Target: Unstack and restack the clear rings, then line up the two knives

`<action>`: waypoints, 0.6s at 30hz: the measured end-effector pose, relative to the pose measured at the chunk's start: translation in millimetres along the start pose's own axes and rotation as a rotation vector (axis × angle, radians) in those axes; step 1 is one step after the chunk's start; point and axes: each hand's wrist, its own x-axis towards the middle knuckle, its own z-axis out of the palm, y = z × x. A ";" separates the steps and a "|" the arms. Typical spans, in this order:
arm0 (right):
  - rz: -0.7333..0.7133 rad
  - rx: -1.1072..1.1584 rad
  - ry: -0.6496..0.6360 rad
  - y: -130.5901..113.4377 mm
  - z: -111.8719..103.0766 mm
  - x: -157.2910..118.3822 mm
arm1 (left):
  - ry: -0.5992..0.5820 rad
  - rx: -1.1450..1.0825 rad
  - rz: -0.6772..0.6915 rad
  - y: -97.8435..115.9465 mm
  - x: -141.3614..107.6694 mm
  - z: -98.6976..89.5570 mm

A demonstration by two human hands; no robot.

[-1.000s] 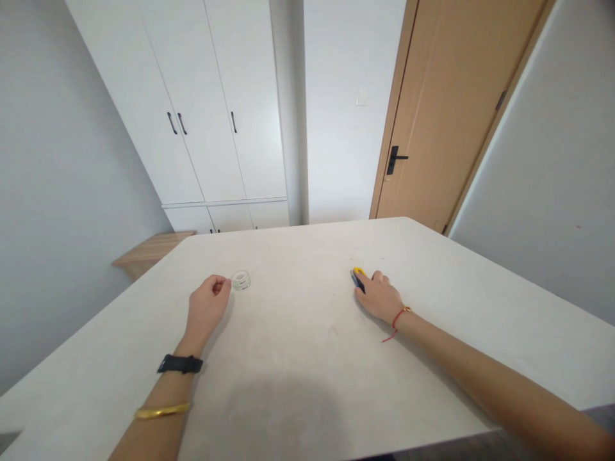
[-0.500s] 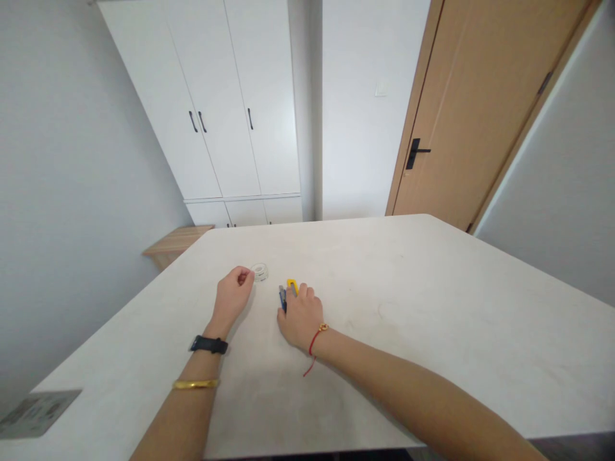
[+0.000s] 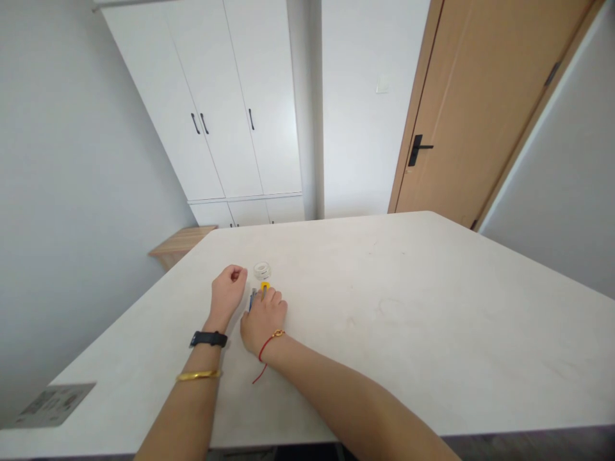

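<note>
My right hand point(image 3: 265, 320) rests palm down on the table point(image 3: 432, 320), fingers closed over two slim tools. One looks like a yellow utility knife point(image 3: 265, 285), its end sticking out past the fingertips. Beside it, a blue tool with a grey tip point(image 3: 252, 297) shows along the thumb side; my hand covers most of both. To the left, my left hand point(image 3: 227, 291) is closed with its fingers curled in, and nothing shows in it. A clear tape roll point(image 3: 262, 271) lies flat just beyond the yellow knife, apart from my left fingertips.
A printed label or sheet point(image 3: 56, 404) lies at the table's near left corner. Beyond the table's far left edge stands a wooden surface point(image 3: 182, 243). White cupboards point(image 3: 221, 128) and a wooden door point(image 3: 480, 115) are behind.
My right hand has slid left with the two tools, close to my left hand and the tape roll. My left hand has drawn slightly left, away from the roll.
</note>
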 end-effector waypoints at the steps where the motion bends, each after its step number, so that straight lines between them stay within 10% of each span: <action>1: 0.005 0.003 -0.003 -2.5 2.1 0.0 | 0.006 0.004 -0.005 0.1 0.2 -0.4; 10: -0.094 0.056 0.075 24.8 -30.7 -5.0 | -0.076 0.055 0.043 -4.2 -0.1 -0.1; 18: -0.161 0.177 0.277 203.7 -134.0 19.5 | -0.224 0.072 0.239 7.2 -10.8 19.1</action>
